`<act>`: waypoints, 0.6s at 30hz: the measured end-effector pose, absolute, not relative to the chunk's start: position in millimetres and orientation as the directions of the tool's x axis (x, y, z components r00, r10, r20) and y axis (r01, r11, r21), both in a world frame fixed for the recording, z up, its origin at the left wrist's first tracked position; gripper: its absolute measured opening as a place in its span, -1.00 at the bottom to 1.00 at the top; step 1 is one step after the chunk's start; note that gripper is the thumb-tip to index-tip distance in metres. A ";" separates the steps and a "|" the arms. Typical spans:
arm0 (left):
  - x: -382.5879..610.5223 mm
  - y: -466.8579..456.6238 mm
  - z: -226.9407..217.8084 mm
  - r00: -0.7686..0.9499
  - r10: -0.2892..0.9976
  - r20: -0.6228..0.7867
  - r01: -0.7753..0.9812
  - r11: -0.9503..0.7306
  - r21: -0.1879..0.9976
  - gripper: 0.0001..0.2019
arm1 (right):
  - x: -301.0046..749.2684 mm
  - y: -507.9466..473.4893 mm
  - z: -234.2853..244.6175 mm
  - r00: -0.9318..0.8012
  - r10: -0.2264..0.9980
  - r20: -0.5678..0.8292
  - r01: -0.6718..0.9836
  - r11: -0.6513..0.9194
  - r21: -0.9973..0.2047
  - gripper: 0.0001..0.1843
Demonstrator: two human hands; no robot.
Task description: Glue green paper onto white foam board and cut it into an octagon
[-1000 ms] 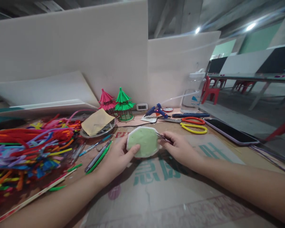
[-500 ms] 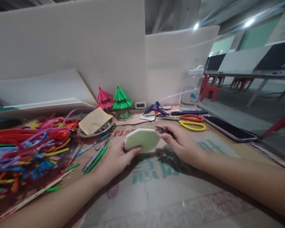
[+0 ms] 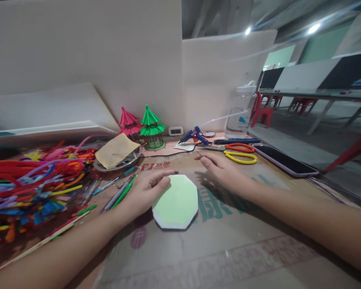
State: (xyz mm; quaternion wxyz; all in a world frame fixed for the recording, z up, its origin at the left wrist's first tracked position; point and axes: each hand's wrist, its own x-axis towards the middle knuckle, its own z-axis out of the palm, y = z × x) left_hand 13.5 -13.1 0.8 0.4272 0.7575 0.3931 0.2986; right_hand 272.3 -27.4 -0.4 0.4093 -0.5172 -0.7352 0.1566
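My left hand (image 3: pixel 149 192) grips the upper left edge of a pale green octagonal board (image 3: pixel 176 202) with white edging. Its thumb lies on the green face, and the fingers reach along the far edge. Flat or nearly flat, the board is over the cardboard sheet (image 3: pixel 180 261). To the right, apart from the board, my right hand (image 3: pixel 218 166) is closed. A thin dark pointed stick (image 3: pixel 199 153) pokes out past its fingertips; the rest of it is hidden in the hand.
Colourful pipe cleaners (image 3: pixel 39 184) heap at the left, near a dish (image 3: pixel 100 166) and pens. Behind stand pink (image 3: pixel 128 122) and green (image 3: pixel 152 127) pagoda models, a blue glue gun (image 3: pixel 195 135) and a water bottle (image 3: pixel 240 114). Scissors (image 3: pixel 240 156) and a phone (image 3: pixel 284 160) lie at the right.
The board has come down from a tilted, raised position toward me, its green face now fully visible. My right hand has moved away from its edge; the dark tool in it shows less.
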 end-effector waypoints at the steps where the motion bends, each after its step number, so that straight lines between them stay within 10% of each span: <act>1: 13.2 -11.1 0.8 0.531 0.841 0.104 0.377 -0.345 0.860 -0.47 | 276.9 -22.3 -2.1 -0.152 0.899 0.411 0.692 0.394 -0.605 -0.66; 9: 16.2 -18.0 13.7 0.528 0.726 0.440 0.579 -0.687 0.438 -0.55 | 287.7 -20.6 -14.7 -0.281 0.836 0.471 0.778 0.486 -0.399 -0.67; 14: 25.6 -54.1 21.9 0.721 0.671 0.171 0.623 -0.737 0.264 -0.30 | 274.3 -41.4 -8.5 -0.441 0.789 0.428 0.714 0.597 -0.366 -0.80; 18: 25.5 -54.6 19.9 0.787 0.609 0.099 0.556 -0.770 0.313 -0.48 | 275.2 -48.8 -2.3 -0.563 0.719 0.408 0.598 0.695 -0.399 -0.86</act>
